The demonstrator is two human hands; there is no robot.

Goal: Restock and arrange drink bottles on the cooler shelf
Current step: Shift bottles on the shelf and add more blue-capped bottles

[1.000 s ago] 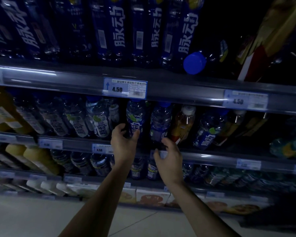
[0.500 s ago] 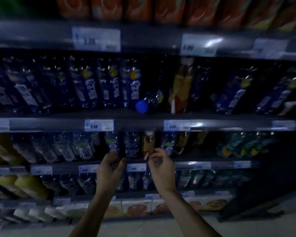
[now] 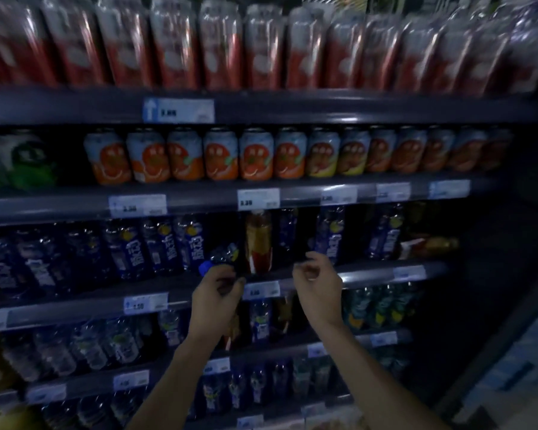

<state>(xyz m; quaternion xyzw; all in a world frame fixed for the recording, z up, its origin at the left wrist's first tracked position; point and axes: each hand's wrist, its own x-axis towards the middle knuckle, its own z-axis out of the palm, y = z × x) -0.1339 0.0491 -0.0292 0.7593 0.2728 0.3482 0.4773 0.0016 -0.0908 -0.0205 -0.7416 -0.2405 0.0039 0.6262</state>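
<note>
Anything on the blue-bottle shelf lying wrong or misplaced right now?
Yes. One blue bottle is tipped over, its blue cap pointing out past the shelf edge beside the left hand. Right of it, an amber bottle with a red label stands among the blue ones, and another amber bottle lies flat at the row's right end.

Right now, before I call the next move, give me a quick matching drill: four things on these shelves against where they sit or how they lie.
Things:
1. Tipped blue-capped bottle
2. Amber bottle with red label
3. Orange cans
4. Red-and-silver cans

Places or states:
A. Top shelf in view
B. Upright, just right of the tipped bottle
C. Shelf directly above the blue bottles
D. Lying over, cap toward the left hand

Pairs: 1-D, 2-B, 3-C, 4-A
</note>
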